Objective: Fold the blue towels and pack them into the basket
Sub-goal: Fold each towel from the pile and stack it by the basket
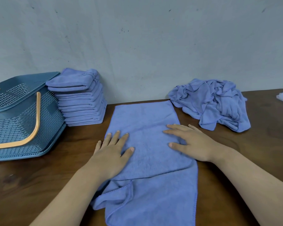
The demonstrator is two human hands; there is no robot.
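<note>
A brown wooden table (39,185) stood against a pale wall. Along its middle lay one blue towel (147,118), running from the wall toward the person, with an upper layer doubled over the lower one and a loose corner flopped over at the near left. At the far left sat a blue perforated basket (52,115) with an orange handle (37,121); it seemed tipped on its side, though the wide-angle view made this uncertain. No towels showed inside it. A crumpled pile of unfolded towels (216,103) waited at the far right, within reach. A neat stack of folded towels (82,101) stood just beside the basket, probably staged for packing.

The left hand (112,152) and right hand (193,144) lay flat on the towel, fingers spread, one near each long edge, the cloth directly beneath both palms. They were likely smoothing the fold.
</note>
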